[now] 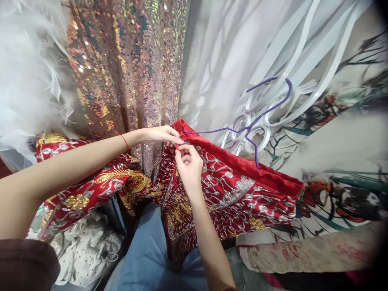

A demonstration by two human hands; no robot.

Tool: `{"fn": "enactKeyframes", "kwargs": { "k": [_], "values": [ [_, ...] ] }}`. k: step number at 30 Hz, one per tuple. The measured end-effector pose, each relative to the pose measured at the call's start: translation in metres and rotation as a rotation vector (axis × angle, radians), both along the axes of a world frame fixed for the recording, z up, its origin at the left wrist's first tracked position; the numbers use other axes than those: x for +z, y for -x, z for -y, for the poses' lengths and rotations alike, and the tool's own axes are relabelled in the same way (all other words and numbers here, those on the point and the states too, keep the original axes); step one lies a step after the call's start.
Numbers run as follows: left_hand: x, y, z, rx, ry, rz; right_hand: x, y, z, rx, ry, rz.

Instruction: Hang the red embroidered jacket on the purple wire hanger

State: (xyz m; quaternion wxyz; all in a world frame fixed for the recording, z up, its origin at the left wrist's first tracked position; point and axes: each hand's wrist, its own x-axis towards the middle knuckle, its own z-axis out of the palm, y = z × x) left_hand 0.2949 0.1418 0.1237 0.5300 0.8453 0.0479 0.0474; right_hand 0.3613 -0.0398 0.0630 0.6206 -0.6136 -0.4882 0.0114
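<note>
red satin waistband [224, 152] tops one embroidered skirt [233, 190], spread before two denim knees [145, 246]; one purple hanger [249, 128] reaches into the waistband at two places. left hand [163, 134] and right hand [190, 163] nearly meet, each pinching the skirt near the waistband's left end. below the left forearm lie one red garment [77, 202] and one dotted cloth [87, 248].

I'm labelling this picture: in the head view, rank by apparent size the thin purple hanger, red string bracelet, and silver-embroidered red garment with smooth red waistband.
1. Silver-embroidered red garment
2. Thin purple hanger
3. Red string bracelet
</note>
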Motion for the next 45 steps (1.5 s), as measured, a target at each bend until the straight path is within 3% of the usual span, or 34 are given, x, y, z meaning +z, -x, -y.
{"fn": "enactKeyframes", "kwargs": {
  "k": [5,9,14,19,22,26,28,30,33,35,39,45],
  "values": [
    [0.021,0.006,-0.001,-0.018,-0.033,-0.062,-0.007,-0.001,0.000,-0.015,0.041,-0.069],
    [0.030,0.010,-0.001,-0.006,0.027,-0.116,0.000,0.000,0.008,-0.016,0.174,0.115],
    [0.032,0.014,0.005,-0.099,0.050,-0.221,0.019,0.009,0.020,0.039,0.338,0.480],
    [0.036,0.017,0.008,-0.036,-0.070,-0.089,0.030,0.017,0.025,0.030,0.355,0.599],
    [0.035,0.015,0.003,0.025,-0.158,-0.006,0.035,0.018,0.023,0.128,0.293,0.535],
    [0.035,0.014,-0.002,0.117,-0.164,0.169,0.047,0.011,0.013,0.246,0.062,0.095],
    [0.038,0.016,0.000,0.119,-0.129,0.223,0.055,0.002,0.004,0.213,-0.046,-0.114],
    [0.040,0.016,0.003,0.097,-0.072,0.207,0.063,-0.009,-0.005,0.167,-0.089,-0.176],
    [0.040,0.016,0.006,0.089,0.019,0.142,0.069,-0.023,-0.014,0.077,-0.005,-0.066],
    [0.039,0.015,0.006,0.094,0.057,0.122,0.070,-0.026,-0.016,-0.058,0.099,0.062],
    [0.037,0.014,0.005,0.103,0.021,0.077,0.067,-0.021,-0.014,-0.271,0.273,0.292],
    [0.037,0.014,0.006,0.019,-0.058,0.003,0.060,-0.017,-0.011,-0.189,0.272,0.331]
  ]
}}
